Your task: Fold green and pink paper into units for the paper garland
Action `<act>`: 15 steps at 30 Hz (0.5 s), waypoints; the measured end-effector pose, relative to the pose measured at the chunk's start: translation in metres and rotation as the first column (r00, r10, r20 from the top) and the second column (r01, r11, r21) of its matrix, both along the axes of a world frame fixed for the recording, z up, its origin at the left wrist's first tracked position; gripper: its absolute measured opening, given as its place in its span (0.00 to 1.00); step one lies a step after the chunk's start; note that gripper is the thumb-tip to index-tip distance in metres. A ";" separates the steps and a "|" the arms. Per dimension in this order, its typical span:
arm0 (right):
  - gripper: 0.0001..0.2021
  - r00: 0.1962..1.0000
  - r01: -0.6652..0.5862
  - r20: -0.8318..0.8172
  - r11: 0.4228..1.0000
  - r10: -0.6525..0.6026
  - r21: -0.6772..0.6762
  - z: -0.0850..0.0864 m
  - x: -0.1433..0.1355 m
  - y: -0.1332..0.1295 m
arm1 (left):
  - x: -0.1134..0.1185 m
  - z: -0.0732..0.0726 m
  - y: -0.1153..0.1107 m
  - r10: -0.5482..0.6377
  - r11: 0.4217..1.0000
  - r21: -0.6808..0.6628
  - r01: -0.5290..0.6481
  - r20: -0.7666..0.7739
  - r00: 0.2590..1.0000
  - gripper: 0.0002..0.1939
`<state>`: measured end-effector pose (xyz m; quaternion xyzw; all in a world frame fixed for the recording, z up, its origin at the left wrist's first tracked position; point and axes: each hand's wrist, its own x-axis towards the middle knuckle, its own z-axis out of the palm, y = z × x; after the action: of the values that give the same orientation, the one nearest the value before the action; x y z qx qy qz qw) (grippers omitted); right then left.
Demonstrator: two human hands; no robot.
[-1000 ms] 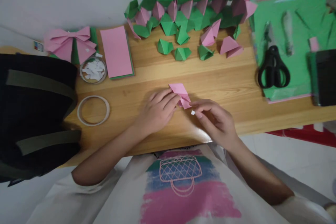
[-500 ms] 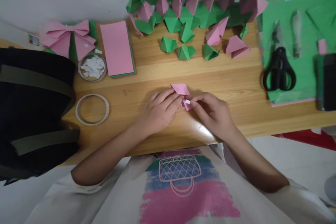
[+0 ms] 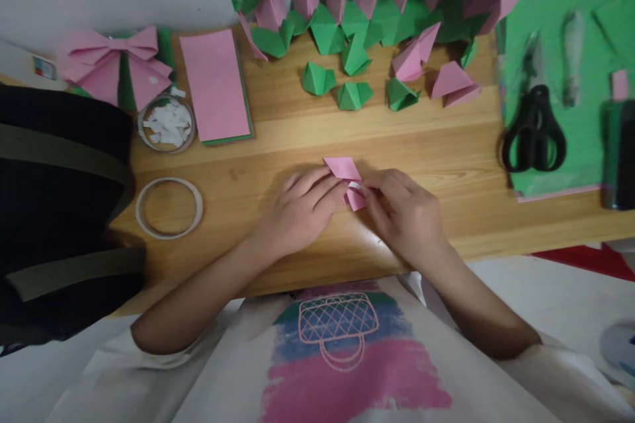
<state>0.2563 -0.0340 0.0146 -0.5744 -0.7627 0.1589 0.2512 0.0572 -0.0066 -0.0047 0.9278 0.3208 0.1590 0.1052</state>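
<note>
A small folded pink paper piece (image 3: pixel 343 168) lies on the wooden table in front of me, its lower flap jutting out between my hands. My left hand (image 3: pixel 303 210) rests palm down, fingers close together, holding the piece against the table with the fingertips. From the other side, my right hand (image 3: pixel 407 211) pinches a small white strip (image 3: pixel 354 186) between thumb and forefinger, right at the lower flap. The strip touches or nearly touches the pink paper; which one, I cannot tell. Fingers cover part of the folded piece.
Green and pink folded paper units (image 3: pixel 327 30) stand along the back. Leftward are a pink paper stack (image 3: pixel 217 89), a pink bow (image 3: pixel 116 56), a round container (image 3: pixel 191 135) of white bits, a tape ring (image 3: pixel 199 208) and a black bag (image 3: pixel 59 165). Black scissors (image 3: pixel 534 125) lie right on green sheets (image 3: pixel 580 165).
My right thumb and forefinger have moved slightly up and the white strip has turned at the lower flap. My left hand stays on the pink paper. The view has shifted a little.
</note>
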 end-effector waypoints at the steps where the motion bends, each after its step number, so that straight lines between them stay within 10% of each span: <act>1: 0.06 1.000 0.003 0.023 1.000 -0.003 -0.002 0.000 0.000 0.001 | 0.000 0.000 0.000 -0.002 1.000 0.003 0.002 0.008 1.000 0.16; 15: 0.11 0.992 -0.021 0.127 0.999 0.026 -0.036 -0.003 -0.004 0.008 | 0.002 0.002 0.001 0.001 1.000 0.015 -0.001 0.032 0.999 0.14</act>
<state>0.2521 -0.0262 0.0116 -0.5785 -0.7811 0.1380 0.1902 0.0588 -0.0058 -0.0028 0.9257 0.3181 0.1765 0.1032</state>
